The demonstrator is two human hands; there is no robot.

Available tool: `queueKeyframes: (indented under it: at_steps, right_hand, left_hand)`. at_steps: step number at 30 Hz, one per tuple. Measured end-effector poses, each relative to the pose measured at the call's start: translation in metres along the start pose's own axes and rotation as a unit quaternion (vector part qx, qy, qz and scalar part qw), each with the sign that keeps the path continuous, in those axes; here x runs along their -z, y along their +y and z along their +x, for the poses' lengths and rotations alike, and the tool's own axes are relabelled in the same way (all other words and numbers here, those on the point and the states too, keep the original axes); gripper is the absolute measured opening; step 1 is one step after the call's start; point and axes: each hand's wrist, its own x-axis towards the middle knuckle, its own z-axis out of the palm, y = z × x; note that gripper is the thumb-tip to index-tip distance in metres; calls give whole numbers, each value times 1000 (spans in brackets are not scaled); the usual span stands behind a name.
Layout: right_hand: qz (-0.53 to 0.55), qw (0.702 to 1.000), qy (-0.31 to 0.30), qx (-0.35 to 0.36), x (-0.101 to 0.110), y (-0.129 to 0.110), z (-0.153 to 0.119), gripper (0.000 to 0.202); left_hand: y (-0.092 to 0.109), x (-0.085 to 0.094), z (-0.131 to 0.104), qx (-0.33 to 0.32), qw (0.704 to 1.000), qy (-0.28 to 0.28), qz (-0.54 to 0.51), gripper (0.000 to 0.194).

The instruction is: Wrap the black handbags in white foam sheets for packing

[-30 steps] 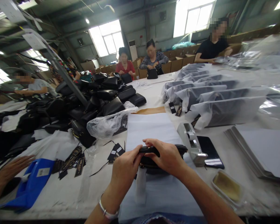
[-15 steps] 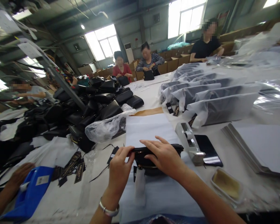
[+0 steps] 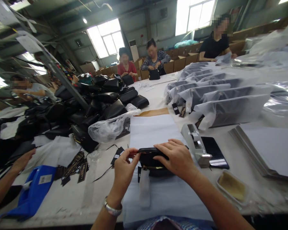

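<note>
A small black bag (image 3: 153,161) with a gold zipper sits on white paper in front of me. My left hand (image 3: 126,161) pinches the bag's upper left corner between thumb and fingers. Across its top right lies my right hand (image 3: 176,156), fingers over the upper edge and thumb on the front, gripping it. A white-wrapped piece (image 3: 144,188) hangs from the zipper side, with a dark tag beside it. Beneath the bag, white sheets (image 3: 153,129) cover the table; the bag's right end is partly hidden by my right hand.
Left are piled black bags (image 3: 115,108), loose tags (image 3: 83,171), a blue tape dispenser (image 3: 36,191) and a co-worker's hand (image 3: 24,161). Right are a grey tape dispenser (image 3: 196,145), a phone (image 3: 214,151), a shallow tub (image 3: 232,185), stacked sheets (image 3: 268,150) and wrapped bags (image 3: 230,110).
My right hand has shifted slightly right along the bag's top, and more of the gold zipper shows. The co-worker's hand at left has moved up, away from the blue dispenser.
</note>
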Motion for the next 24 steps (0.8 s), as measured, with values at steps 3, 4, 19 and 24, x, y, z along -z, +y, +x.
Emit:
queueKeyframes:
  at_steps: [3, 4, 19, 24]
  right_hand:
    - [9, 1000, 2, 4, 0, 0, 1, 35]
    - [19, 1000, 5, 7, 2, 0, 0, 36]
    - [121, 984, 70, -114, 3, 39, -33, 34]
    - [-10, 992, 95, -87, 7, 30, -30, 37]
  left_hand:
    - [3, 6, 9, -13, 999, -18, 46, 26]
    - [5, 8, 10, -9, 998, -36, 41, 27]
    - [-14, -9, -8, 39, 996, -12, -81, 35]
    - [-15, -8, -23, 20, 997, 31, -64, 33]
